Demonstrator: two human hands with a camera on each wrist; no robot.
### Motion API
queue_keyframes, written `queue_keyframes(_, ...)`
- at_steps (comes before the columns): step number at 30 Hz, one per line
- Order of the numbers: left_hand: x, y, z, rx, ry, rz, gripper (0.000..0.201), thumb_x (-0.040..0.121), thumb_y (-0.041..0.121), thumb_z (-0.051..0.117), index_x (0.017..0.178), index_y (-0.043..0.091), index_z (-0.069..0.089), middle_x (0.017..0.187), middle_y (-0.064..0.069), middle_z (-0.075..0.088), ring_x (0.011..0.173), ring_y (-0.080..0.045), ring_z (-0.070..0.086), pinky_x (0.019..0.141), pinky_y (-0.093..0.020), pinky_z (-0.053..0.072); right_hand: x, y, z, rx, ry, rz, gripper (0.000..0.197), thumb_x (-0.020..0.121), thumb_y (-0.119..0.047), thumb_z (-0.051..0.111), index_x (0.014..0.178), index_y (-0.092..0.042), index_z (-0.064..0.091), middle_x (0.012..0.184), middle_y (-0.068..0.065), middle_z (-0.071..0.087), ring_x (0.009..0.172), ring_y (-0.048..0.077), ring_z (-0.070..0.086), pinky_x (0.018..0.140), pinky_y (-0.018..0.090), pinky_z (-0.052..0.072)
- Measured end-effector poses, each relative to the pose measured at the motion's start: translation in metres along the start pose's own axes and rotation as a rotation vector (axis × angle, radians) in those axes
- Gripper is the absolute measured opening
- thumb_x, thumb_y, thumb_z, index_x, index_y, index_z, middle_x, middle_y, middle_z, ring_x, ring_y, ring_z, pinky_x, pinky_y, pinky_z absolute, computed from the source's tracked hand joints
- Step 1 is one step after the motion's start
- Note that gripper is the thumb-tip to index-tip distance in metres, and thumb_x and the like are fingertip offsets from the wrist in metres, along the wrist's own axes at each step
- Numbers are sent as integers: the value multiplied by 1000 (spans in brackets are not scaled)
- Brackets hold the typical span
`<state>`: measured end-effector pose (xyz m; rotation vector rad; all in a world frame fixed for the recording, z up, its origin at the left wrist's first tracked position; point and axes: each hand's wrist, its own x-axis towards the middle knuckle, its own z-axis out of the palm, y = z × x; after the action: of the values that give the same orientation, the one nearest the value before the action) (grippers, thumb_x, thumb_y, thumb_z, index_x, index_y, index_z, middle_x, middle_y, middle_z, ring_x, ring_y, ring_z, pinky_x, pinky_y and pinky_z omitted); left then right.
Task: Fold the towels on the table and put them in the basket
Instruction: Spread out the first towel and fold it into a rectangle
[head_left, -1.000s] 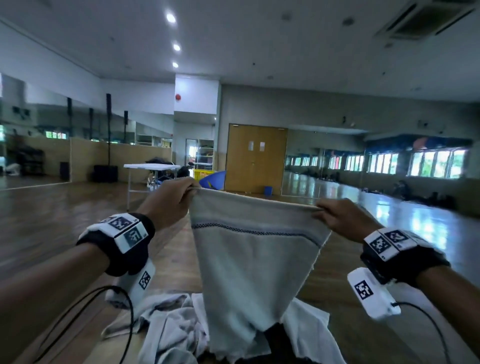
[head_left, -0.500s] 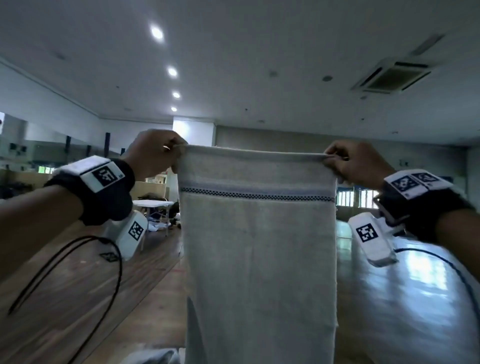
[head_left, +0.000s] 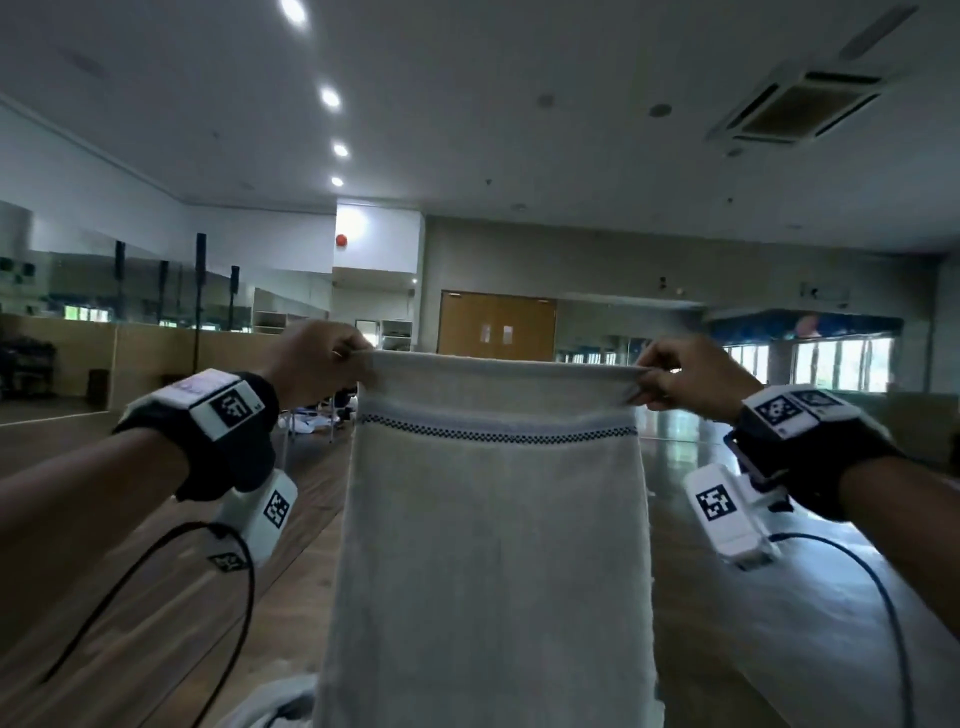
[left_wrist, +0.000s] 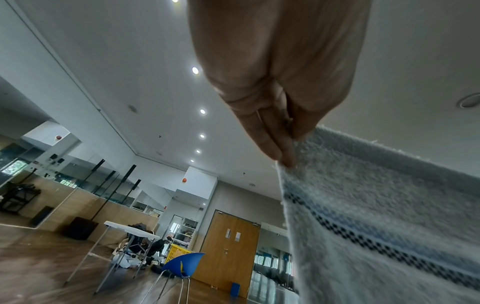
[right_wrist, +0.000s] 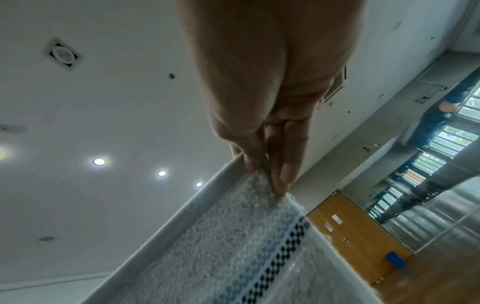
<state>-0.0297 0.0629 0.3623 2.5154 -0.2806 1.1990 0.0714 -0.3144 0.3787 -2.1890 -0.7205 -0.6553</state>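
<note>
A pale grey towel (head_left: 493, 545) with a dark checked stripe near its top hangs full length in front of me, stretched flat. My left hand (head_left: 332, 358) pinches its top left corner and my right hand (head_left: 670, 379) pinches its top right corner. In the left wrist view the fingers (left_wrist: 275, 144) clamp the towel (left_wrist: 376, 216) corner against the thumb. The right wrist view has the fingers (right_wrist: 280, 168) pinching the towel (right_wrist: 233, 236) edge the same way. Another crumpled pale towel (head_left: 270, 701) peeks out at the bottom. The basket is hidden.
A wide hall with a wooden floor (head_left: 156, 597) lies ahead. A white folding table (left_wrist: 130, 228), a blue chair (left_wrist: 184, 265) and a yellow crate (left_wrist: 176, 251) stand far off near a wooden double door (head_left: 496, 325). Cables hang from both wrist units.
Both hands lifted the towel from the heap and spread it taut; it hangs flat now. Since half a second ago the hands have come down a little in the view.
</note>
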Motion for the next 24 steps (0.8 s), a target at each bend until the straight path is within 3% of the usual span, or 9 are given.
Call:
queue_keyframes(2, 4, -3, 2, -12, 49, 11, 16, 87, 12, 63, 96, -1, 66, 92, -17, 69, 81, -29, 65, 74, -39, 55, 4, 2, 3, -57, 55, -31, 9, 85, -5, 64, 84, -14, 63, 85, 9, 68, 68, 15, 66, 53, 17, 52)
queue_keyframes(4, 10, -3, 0, -12, 102, 15, 16, 89, 12, 60, 98, 0, 66, 93, -16, 69, 80, -25, 63, 72, -33, 51, 8, -2, 1, -84, 102, -60, 11, 86, -7, 64, 81, -18, 62, 80, 2, 67, 65, 8, 62, 53, 16, 45)
queue_keyframes(6, 15, -2, -3, -18, 121, 20, 17, 89, 14, 59, 99, 1, 66, 93, -15, 69, 80, -26, 64, 73, -34, 52, 10, -5, -3, -60, 141, -70, 13, 87, -7, 61, 81, -19, 62, 79, 2, 65, 65, 12, 62, 56, 21, 48)
queue_keyframes(10, 17, 3, -13, -92, 130, -15, 11, 86, 14, 64, 93, 7, 68, 86, -14, 71, 77, -30, 69, 75, -47, 58, 4, -14, -14, -83, 194, -101, 7, 87, -9, 62, 91, -13, 65, 84, 6, 66, 74, 21, 64, 72, 34, 54)
queue_keyframes(13, 10, 12, -23, -40, 132, 30, 11, 88, 11, 59, 96, 7, 67, 78, -10, 71, 66, -24, 69, 73, -45, 58, -8, -18, -19, -47, 165, -91, 7, 88, -8, 60, 92, -13, 64, 79, 4, 65, 67, 17, 64, 65, 28, 56)
queue_keyframes(15, 3, 19, -30, 3, 89, 60, 14, 90, 11, 58, 100, 5, 65, 74, -6, 67, 57, -16, 64, 67, -35, 56, -16, -19, -24, -49, 143, -88, 8, 89, -7, 59, 91, -13, 63, 77, 1, 64, 66, 15, 63, 62, 26, 55)
queue_keyframes(18, -15, 30, -33, 63, -22, 75, 17, 89, 12, 59, 103, 4, 65, 75, 0, 63, 62, -13, 61, 61, -24, 48, -33, -18, -32, -70, 13, -73, 10, 90, -6, 57, 90, -15, 61, 80, 5, 65, 69, 17, 64, 62, 26, 53)
queue_keyframes(21, -36, 35, -29, 129, -107, 112, 17, 88, 13, 61, 102, 4, 65, 85, -6, 67, 71, -20, 63, 69, -31, 51, -55, -12, -29, -131, -91, -119, 11, 90, -7, 57, 98, -9, 63, 85, 8, 67, 73, 19, 64, 64, 24, 52)
queue_keyframes(24, -52, 35, -19, 128, -169, 114, 15, 88, 14, 61, 99, 4, 65, 86, -6, 67, 73, -22, 64, 66, -31, 53, -72, -2, -23, -137, -186, -110, 11, 90, -7, 57, 98, -9, 64, 84, 6, 68, 70, 14, 64, 60, 20, 51)
